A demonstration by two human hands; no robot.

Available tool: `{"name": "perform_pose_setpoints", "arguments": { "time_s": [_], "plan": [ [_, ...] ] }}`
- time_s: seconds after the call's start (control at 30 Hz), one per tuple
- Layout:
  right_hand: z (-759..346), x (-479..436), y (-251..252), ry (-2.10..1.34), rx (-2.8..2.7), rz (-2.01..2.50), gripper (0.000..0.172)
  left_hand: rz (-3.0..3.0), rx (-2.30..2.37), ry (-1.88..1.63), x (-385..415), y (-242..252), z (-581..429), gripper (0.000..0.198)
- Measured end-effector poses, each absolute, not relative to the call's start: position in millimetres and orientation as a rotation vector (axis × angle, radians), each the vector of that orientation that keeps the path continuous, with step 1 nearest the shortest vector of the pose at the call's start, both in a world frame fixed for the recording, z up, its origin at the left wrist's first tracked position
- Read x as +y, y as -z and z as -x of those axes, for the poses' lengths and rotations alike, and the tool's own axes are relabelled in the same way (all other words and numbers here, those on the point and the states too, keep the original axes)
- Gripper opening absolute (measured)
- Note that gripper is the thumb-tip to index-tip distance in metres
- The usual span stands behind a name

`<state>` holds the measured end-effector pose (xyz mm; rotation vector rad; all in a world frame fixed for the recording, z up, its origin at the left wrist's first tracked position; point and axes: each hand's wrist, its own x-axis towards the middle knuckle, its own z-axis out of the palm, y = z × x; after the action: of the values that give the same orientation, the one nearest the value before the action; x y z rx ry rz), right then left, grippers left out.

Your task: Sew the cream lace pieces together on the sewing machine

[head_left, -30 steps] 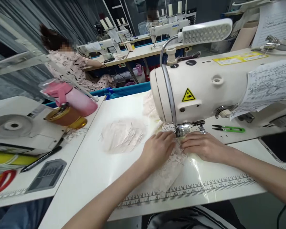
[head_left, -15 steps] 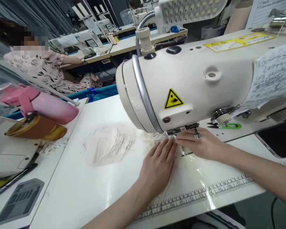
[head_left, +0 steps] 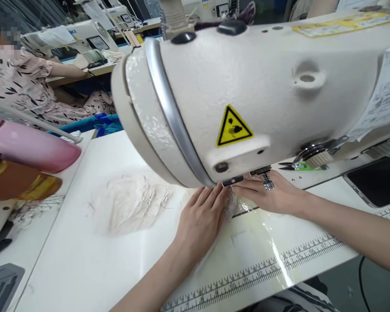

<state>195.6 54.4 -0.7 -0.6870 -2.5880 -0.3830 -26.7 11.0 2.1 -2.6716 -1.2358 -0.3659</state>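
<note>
A strip of pale lace fabric (head_left: 231, 203) lies under the head of a sewing machine (head_left: 247, 91). My left hand (head_left: 199, 216) rests palm down on it, fingers stretched out side by side, with the tips at the lower edge of the machine head. From the right, my right hand (head_left: 269, 195) reaches beneath the head, its fingers extended toward the lace; the presser screw (head_left: 267, 182) covers part of it, and its thumb is hidden. The needle area is hidden behind the head and hands. Left of my hands, a pile of thin cream fabric pieces (head_left: 133, 203) lies on the white table (head_left: 117, 268).
Green-handled thread snips (head_left: 312, 167) and a phone (head_left: 377, 182) lie to the right. A printed ruler (head_left: 247, 277) runs along the front edge. At left stand a pink bottle (head_left: 42, 147) and a brown tape roll (head_left: 26, 180). Another person (head_left: 26, 86) sits at a machine beyond.
The view has come closer to the machine, so its head looks larger. My left hand has slid slightly left with the lace, and less lace shows beyond it. The right hand keeps nearly its place.
</note>
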Motion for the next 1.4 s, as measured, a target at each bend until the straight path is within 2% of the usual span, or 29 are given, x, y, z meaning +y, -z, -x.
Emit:
{"name": "perform_pose_setpoints", "arguments": {
  "time_s": [0.4,0.87,1.27,1.4],
  "plan": [
    [-192.3,48.4,-5.7,0.397,-2.605,0.712,0.036,2.672,-1.234,0.402,14.3,0.9,27.2,0.039],
    [-193.1,53.4,-0.9,0.454,-2.605,0.607,0.034,2.634,-1.205,0.445,15.2,0.7,25.2,0.039],
    [-192.9,53.8,0.4,0.418,-2.613,0.607,0.035,2.648,-1.202,0.452,16.7,0.5,26.3,0.039],
    [-191.6,53.5,2.3,0.264,-2.572,0.637,0.033,2.622,-1.203,0.452,14.5,-7.8,24.4,0.037]
  ]
}}
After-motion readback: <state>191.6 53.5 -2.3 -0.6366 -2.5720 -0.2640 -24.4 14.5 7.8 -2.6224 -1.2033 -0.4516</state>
